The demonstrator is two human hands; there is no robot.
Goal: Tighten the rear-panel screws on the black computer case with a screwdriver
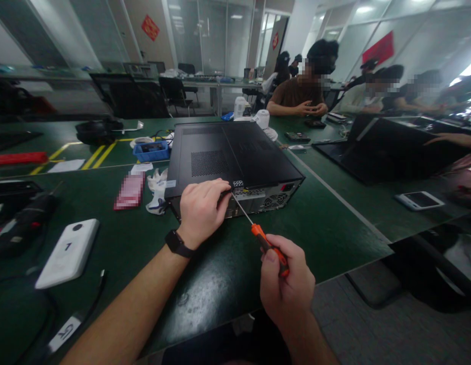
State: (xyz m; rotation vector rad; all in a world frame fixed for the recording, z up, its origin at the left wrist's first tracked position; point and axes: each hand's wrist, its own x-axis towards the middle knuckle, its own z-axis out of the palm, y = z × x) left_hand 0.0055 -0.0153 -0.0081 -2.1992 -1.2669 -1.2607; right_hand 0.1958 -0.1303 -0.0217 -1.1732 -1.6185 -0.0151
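Note:
A black computer case [216,137] lies flat on the green table, its back panel with fan grille [275,201] facing me. My right hand [286,276] is closed round the orange and black handle of a screwdriver [263,236]. The screwdriver's thin shaft slants up and left, its tip at the top rear edge of the case beside my left fingertips. My left hand [205,205], with a black watch on the wrist, rests on that edge with thumb and fingers pinched together. Whatever is between those fingers is too small or hidden to make out.
Left of the case lie a white glove [157,190], a blue bin [152,151], a pink packet [129,190], a white power bank [68,253] and cables. To the right are a phone [420,200] and black panels [357,152]. People sit across the table.

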